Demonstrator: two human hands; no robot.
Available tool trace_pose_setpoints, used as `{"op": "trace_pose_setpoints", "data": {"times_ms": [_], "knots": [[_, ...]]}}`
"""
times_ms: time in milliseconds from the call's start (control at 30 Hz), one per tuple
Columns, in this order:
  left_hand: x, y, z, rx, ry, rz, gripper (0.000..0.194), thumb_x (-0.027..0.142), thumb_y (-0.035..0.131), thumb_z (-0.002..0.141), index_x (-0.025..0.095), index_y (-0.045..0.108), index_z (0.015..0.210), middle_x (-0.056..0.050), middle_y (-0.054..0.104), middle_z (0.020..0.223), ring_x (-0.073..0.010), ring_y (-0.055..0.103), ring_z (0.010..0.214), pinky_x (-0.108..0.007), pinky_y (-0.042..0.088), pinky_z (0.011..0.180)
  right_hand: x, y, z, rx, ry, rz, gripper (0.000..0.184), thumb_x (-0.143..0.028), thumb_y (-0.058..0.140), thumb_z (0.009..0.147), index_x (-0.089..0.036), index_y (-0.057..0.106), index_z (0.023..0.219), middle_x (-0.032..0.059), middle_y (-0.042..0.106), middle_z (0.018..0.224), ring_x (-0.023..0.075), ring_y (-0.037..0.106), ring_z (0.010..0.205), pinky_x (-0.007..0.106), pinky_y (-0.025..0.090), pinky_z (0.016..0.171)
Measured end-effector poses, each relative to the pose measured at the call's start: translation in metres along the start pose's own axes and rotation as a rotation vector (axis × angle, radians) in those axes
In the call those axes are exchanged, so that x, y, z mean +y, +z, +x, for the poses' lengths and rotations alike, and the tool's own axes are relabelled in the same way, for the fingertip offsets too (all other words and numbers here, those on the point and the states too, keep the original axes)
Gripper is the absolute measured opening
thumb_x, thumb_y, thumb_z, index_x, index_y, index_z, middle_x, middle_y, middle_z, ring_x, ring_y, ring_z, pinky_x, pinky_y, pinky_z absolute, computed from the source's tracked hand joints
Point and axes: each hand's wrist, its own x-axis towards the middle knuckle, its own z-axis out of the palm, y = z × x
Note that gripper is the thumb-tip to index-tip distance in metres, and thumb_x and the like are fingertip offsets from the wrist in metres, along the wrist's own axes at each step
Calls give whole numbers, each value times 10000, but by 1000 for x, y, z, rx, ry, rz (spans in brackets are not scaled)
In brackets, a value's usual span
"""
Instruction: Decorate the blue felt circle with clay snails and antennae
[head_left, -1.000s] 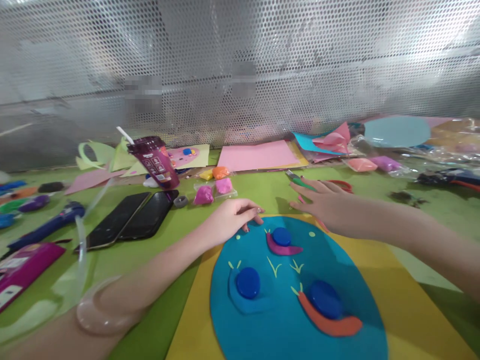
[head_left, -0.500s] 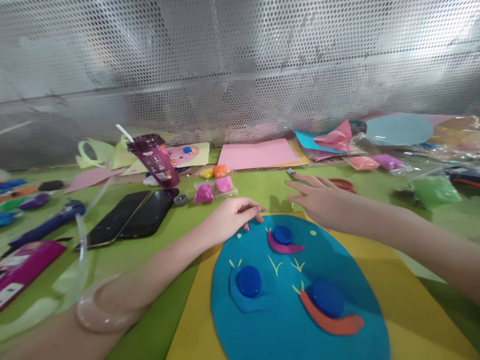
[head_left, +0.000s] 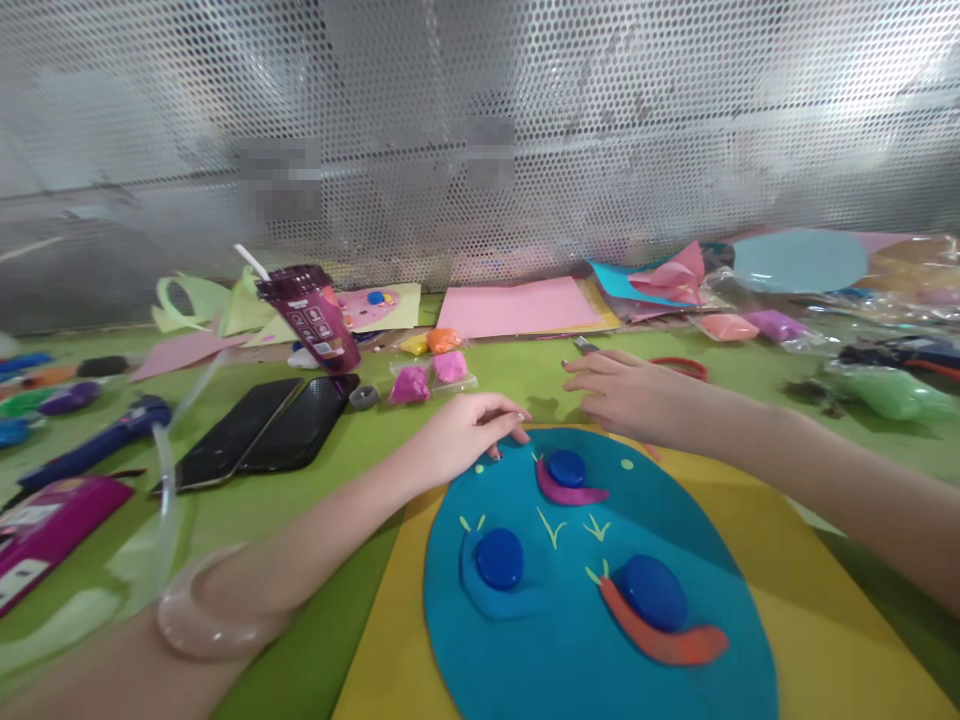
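A blue paper oval (head_left: 577, 640) lies on a yellow sheet (head_left: 825, 640) in front of me. Three clay snails with blue bottle-cap shells sit on it: a purple one (head_left: 567, 480), a blue one (head_left: 495, 570) and an orange one (head_left: 656, 615). My left hand (head_left: 465, 435) rests with curled fingers, fingertips pressing the oval's far edge. My right hand (head_left: 630, 395) reaches flat over the green table beyond the sheet, fingers stretched toward a small green-handled tool (head_left: 583, 347), holding nothing that shows.
Two black phones (head_left: 262, 435) lie at the left beside a purple drink pouch (head_left: 311, 320). Bags of pink and orange clay (head_left: 431, 375) sit in the middle. Pink paper (head_left: 517, 305), red scissors (head_left: 679, 367), a green clay bag (head_left: 892, 390) and markers (head_left: 45, 400) surround them. A perforated metal wall stands behind.
My right hand has slid a little farther away and to the left over the table. A green clay bag came into view at the right. My left hand stays put.
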Motion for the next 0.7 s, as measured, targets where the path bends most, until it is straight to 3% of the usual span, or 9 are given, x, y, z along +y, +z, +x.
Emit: {"op": "trace_pose_setpoints", "data": {"times_ms": [233,367,467,567,700], "knots": [[2,1,-1,21,-10,-22,249,332,477,840,166,612,966,-47,691,884,-95,544,551,-226,430,523,0,-18,5,84,146,503,211,-218,463,848,-173,660,788,78,638,1005,201,562,967,356,445,855],[1,1,-1,27,4,-44,243,338,488,833,164,616,944,-46,684,872,-93,534,542,-234,434,535,-14,-39,7,29,304,739,145,-244,525,807,-212,665,814,40,622,1085,181,576,944,325,448,832],[2,2,-1,48,24,-73,242,328,486,832,162,612,955,-42,676,858,-87,521,530,-243,440,554,-20,-45,7,16,340,834,137,-258,537,808,-234,662,858,8,616,1105,147,588,884,305,450,824],[4,2,-2,62,36,-80,231,311,480,834,163,611,952,-36,673,846,-84,515,519,-237,435,540,-17,-35,8,76,324,760,127,-248,539,816,-210,659,837,28,630,1057,148,584,878,303,456,819],[5,4,-3,59,29,-51,233,338,480,837,166,611,923,-38,680,843,-92,535,524,-229,427,504,-7,-4,9,191,294,380,169,-186,507,838,-155,662,780,98,634,984,221,546,983,394,434,886]]}}
